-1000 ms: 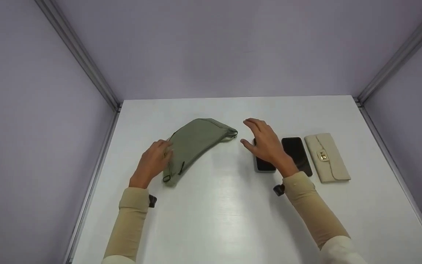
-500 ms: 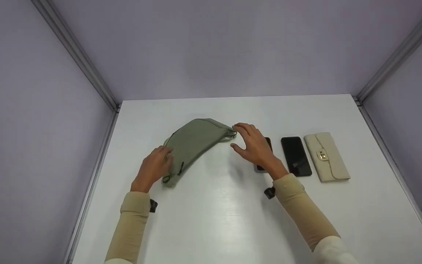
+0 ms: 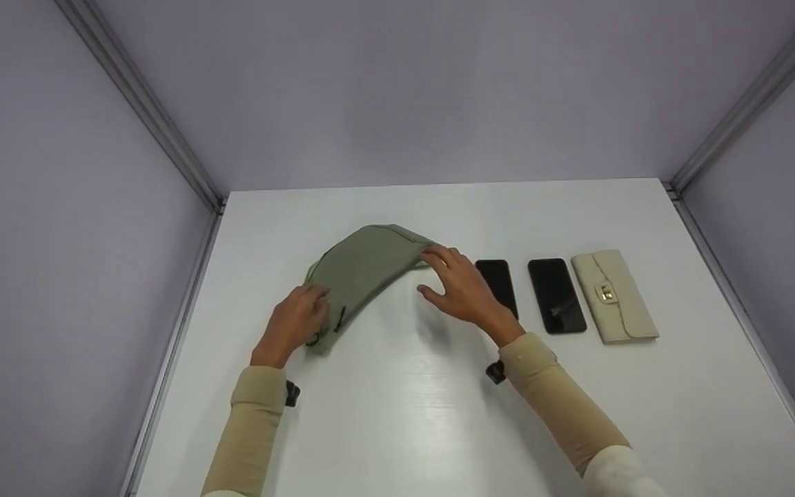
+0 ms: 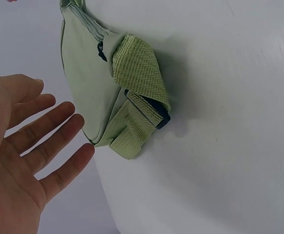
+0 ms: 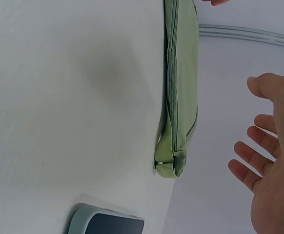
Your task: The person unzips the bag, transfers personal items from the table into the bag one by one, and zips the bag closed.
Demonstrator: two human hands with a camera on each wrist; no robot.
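Olive-green fabric: a waist pouch (image 3: 363, 270) lies on the white counter (image 3: 439, 414), its long axis running diagonally from the near left to the far right. The left hand (image 3: 297, 323) sits at the near-left end by the folded strap (image 4: 137, 105), fingers spread and straight, holding nothing. The right hand (image 3: 458, 288) hovers at the far-right end, fingers apart, fingertips just beside the fabric; contact cannot be told. Each hand is nearest its own end. Two phones and a cream wallet (image 3: 615, 295) lie to the right.
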